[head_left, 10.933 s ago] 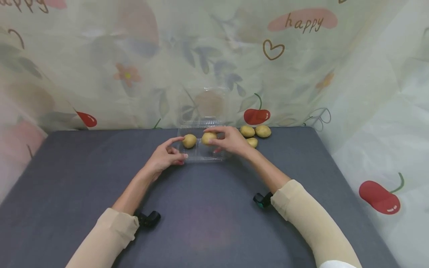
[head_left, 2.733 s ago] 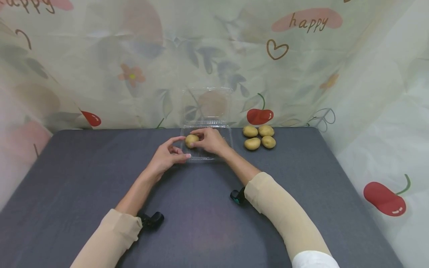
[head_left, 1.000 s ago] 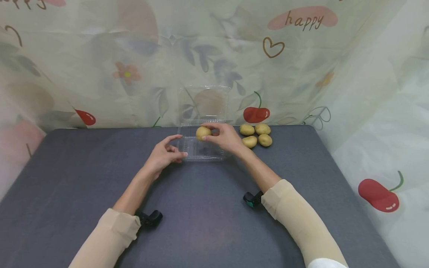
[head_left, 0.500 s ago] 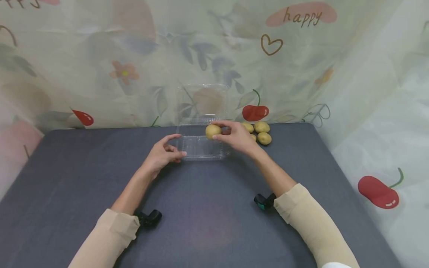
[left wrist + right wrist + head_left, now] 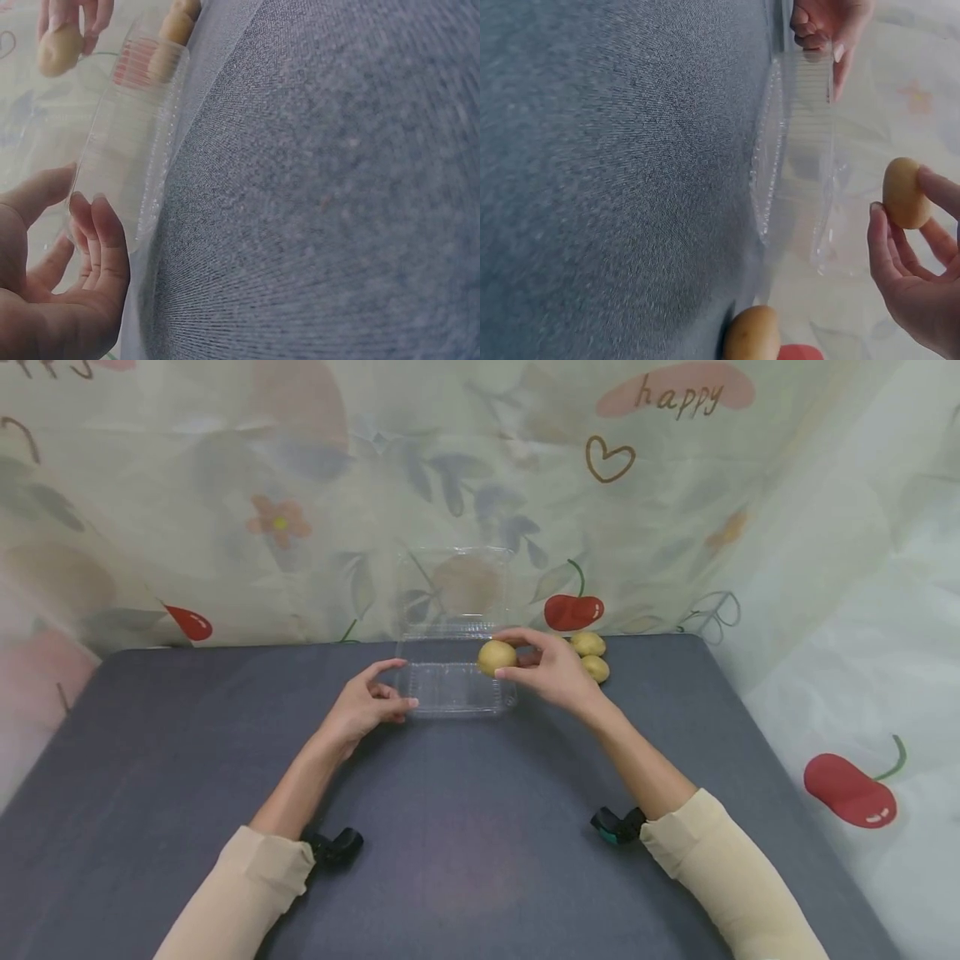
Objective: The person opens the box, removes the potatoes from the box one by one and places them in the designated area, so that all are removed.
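My right hand (image 5: 551, 670) holds a yellow potato (image 5: 497, 657) between thumb and fingers, raised over the right side of a clear plastic clamshell container (image 5: 450, 689). In the right wrist view the potato (image 5: 906, 193) is apart from the container. No potato lies in the container's base, and its lid (image 5: 456, 585) stands up at the back. With thumb and index finger, my left hand (image 5: 363, 703) grips the container's left edge. Further potatoes (image 5: 588, 644) rest on the table to the right, partly hidden behind my right hand.
A dark grey cloth covers the table (image 5: 465, 827). Behind it hangs a pale printed curtain (image 5: 330, 527), close to the raised lid. Another curtain (image 5: 885, 635) runs along the right side.
Two potatoes were in or over the container earliest; one later joined the group on the right. The other has since been lifted from the container and carried rightward. My left hand has stayed.
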Demonstrator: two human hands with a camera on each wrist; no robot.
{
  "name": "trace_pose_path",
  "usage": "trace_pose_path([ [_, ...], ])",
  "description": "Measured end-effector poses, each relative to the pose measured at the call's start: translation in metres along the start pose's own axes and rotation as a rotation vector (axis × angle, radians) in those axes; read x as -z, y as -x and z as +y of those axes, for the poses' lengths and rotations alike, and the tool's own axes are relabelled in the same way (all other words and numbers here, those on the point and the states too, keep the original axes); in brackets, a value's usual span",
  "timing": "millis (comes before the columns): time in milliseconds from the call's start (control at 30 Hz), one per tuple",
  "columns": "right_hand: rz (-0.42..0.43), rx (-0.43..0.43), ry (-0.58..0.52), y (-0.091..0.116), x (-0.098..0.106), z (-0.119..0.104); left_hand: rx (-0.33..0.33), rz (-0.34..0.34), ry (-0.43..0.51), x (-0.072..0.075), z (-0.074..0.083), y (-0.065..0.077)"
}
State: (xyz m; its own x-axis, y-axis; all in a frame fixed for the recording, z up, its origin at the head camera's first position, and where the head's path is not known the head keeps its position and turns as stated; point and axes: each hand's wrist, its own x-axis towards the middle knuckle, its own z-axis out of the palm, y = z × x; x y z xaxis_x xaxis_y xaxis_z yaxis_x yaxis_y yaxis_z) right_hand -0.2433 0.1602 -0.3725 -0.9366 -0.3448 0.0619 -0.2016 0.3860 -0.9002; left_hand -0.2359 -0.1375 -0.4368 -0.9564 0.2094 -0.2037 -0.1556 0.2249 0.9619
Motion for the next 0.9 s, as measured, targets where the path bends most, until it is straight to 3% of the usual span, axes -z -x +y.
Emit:
trace_pose_path([
  [900,0.113,-0.086,0.133,0.034,0.036,0.035,-0.007,0.006,-0.009,0.0,0.001,0.003],
])
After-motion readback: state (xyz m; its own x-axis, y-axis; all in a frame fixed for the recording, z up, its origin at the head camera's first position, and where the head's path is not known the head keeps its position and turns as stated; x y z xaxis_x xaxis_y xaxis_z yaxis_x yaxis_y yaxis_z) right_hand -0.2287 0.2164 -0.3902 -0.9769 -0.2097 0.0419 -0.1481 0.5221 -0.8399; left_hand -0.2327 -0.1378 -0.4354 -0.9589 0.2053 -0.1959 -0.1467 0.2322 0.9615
